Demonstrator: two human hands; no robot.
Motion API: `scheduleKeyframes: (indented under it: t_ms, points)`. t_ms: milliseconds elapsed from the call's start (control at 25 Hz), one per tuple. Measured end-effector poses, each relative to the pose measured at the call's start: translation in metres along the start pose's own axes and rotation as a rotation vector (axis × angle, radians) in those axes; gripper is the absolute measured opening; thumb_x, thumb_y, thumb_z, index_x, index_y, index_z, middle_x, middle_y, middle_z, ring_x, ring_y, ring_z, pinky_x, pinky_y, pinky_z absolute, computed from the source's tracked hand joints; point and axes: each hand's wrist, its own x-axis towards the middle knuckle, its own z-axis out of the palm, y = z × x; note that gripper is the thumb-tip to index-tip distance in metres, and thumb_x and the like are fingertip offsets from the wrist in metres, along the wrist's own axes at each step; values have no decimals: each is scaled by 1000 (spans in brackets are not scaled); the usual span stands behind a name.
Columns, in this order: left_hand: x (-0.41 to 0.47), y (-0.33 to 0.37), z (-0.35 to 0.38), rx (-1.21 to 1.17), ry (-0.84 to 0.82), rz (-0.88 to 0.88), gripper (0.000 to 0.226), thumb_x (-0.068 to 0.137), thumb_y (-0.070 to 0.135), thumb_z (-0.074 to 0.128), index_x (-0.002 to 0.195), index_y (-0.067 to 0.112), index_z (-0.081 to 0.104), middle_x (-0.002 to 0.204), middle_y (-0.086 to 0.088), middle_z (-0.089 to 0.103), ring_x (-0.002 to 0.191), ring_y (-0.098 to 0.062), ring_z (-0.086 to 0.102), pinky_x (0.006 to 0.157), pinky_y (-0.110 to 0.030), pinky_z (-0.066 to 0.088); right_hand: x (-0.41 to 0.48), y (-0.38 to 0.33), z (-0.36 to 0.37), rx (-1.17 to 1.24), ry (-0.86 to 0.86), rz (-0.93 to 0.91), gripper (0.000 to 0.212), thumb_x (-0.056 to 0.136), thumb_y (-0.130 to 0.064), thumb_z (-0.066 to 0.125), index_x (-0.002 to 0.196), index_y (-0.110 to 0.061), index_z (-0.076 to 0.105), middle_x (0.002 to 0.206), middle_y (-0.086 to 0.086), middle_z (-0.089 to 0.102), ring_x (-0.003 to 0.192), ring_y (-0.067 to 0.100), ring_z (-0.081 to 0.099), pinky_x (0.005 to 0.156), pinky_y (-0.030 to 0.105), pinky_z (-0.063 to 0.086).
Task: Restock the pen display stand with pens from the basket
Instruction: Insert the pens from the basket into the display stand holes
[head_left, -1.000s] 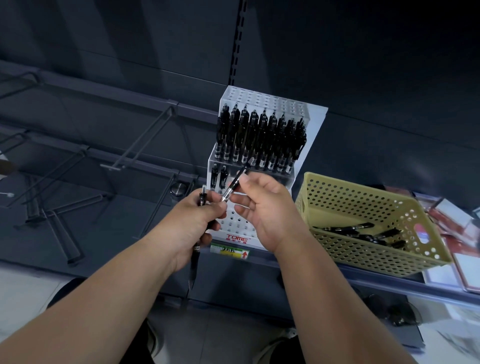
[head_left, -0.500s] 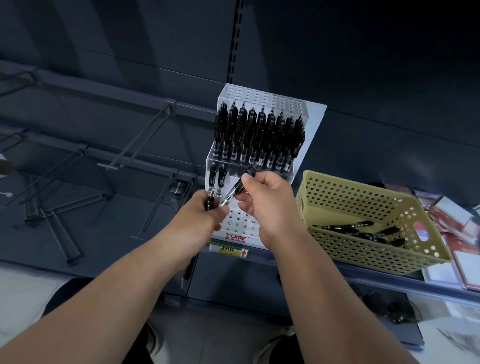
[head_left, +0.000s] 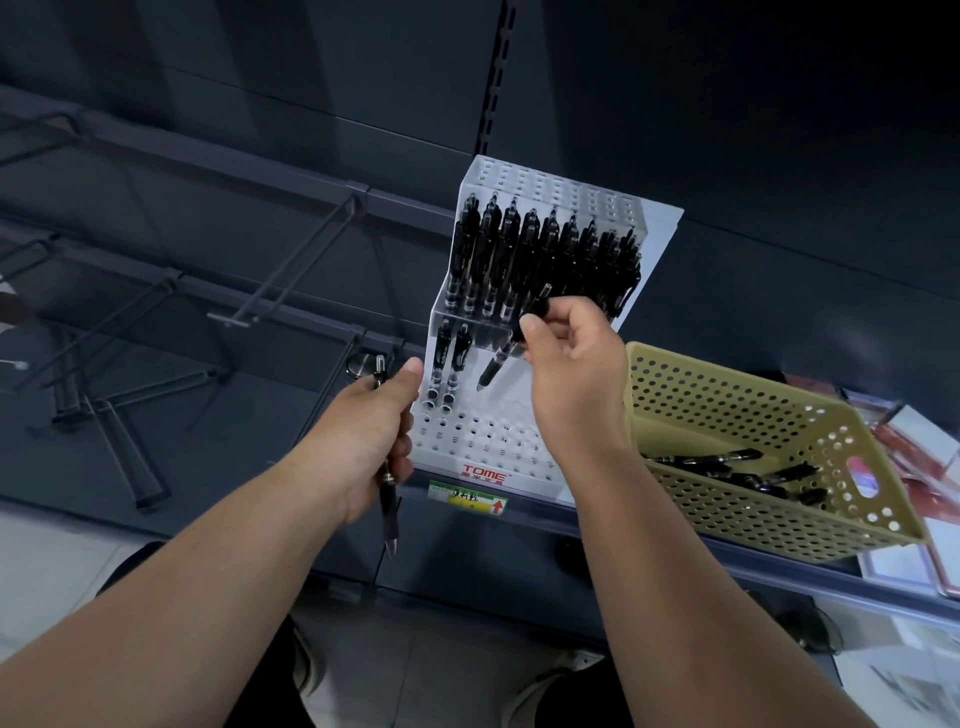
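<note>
A white tiered pen display stand (head_left: 483, 441) marked TOME stands on the shelf edge. Its upper tier is packed with black pens (head_left: 540, 249); two pens (head_left: 451, 358) sit at the left of the lower tier. My right hand (head_left: 571, 364) pinches a black pen (head_left: 493, 366), tilted tip-down above the lower tier's holes. To the left of the stand, my left hand (head_left: 371, 431) grips another black pen (head_left: 388, 512) upright, tip pointing down. The yellow perforated basket (head_left: 727, 410) at the right holds several black pens (head_left: 737, 470).
Bare metal display hooks (head_left: 280, 275) stick out from the dark back panel at the left. A price label (head_left: 467, 499) sits on the shelf edge under the stand. Red and white packets (head_left: 930, 452) lie right of the basket.
My right hand has carried its pen up and right, away from my left hand, to the stand's lower tier. My left hand has drawn slightly left with its pen.
</note>
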Motion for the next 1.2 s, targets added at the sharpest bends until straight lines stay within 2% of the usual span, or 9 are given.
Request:
scheduleKeyframes:
  t_ms: [200, 280, 400, 560, 680, 760, 880, 1000, 1200]
  points:
    - [4, 4, -2, -68, -4, -23, 37, 89, 53, 56, 86, 16, 51, 64, 2, 44, 51, -12, 39, 44, -25, 37, 7, 13, 13, -55, -14, 5, 12, 94, -15, 61, 90, -27, 61, 79, -9, 62, 75, 7, 60, 74, 25, 54]
    - [7, 4, -2, -100, -16, -27, 30, 90, 44, 57, 81, 17, 50, 64, 2, 44, 51, -13, 39, 47, -26, 37, 8, 18, 16, -62, -39, 28, 5, 94, -15, 61, 96, -19, 63, 80, -9, 62, 74, 5, 58, 74, 24, 54]
    - [12, 2, -2, -111, -19, -34, 16, 90, 25, 53, 79, 15, 48, 66, 0, 44, 52, -13, 39, 49, -27, 36, 9, 25, 19, -116, -58, 60, 11, 94, -17, 61, 103, -14, 65, 81, -9, 62, 77, 6, 58, 77, 26, 55]
    - [18, -1, -3, -89, -24, -44, 14, 89, 22, 51, 79, 14, 47, 67, -1, 46, 53, -13, 41, 49, -27, 36, 10, 34, 24, -246, -68, 18, 21, 95, -21, 60, 112, -10, 66, 74, -11, 58, 70, 7, 55, 71, 30, 52]
    - [20, -4, -5, -80, -46, -60, 17, 89, 29, 54, 79, 16, 48, 68, 0, 45, 52, -13, 41, 47, -27, 36, 11, 44, 29, -351, -90, -20, 18, 97, -24, 56, 103, -10, 66, 62, -10, 50, 56, 8, 44, 57, 28, 39]
    - [19, -4, -7, -89, -58, -73, 29, 89, 43, 56, 76, 18, 48, 66, 1, 46, 52, -13, 42, 45, -26, 36, 12, 48, 32, -414, -93, -25, 18, 97, -25, 56, 95, -9, 64, 59, -10, 46, 52, 6, 39, 55, 24, 33]
    - [15, -2, -9, -124, -17, -89, 49, 84, 68, 50, 74, 20, 48, 63, 1, 49, 51, -14, 43, 44, -26, 36, 12, 50, 35, -474, -109, -7, 21, 98, -26, 54, 99, -9, 65, 61, -10, 47, 55, 8, 43, 57, 28, 38]
    - [14, -1, -9, -144, 26, -81, 52, 90, 66, 39, 77, 17, 49, 64, -1, 52, 50, -15, 45, 44, -26, 36, 11, 48, 37, -512, -114, -24, 21, 99, -26, 53, 100, -8, 64, 63, -7, 49, 58, 12, 46, 58, 31, 43]
    - [10, 1, -9, -131, 25, -50, 45, 95, 58, 37, 77, 18, 50, 66, 0, 54, 50, -14, 47, 43, -25, 35, 11, 47, 37, -584, -157, -52, 18, 99, -24, 52, 95, -9, 61, 65, -1, 52, 60, 18, 48, 55, 33, 42]
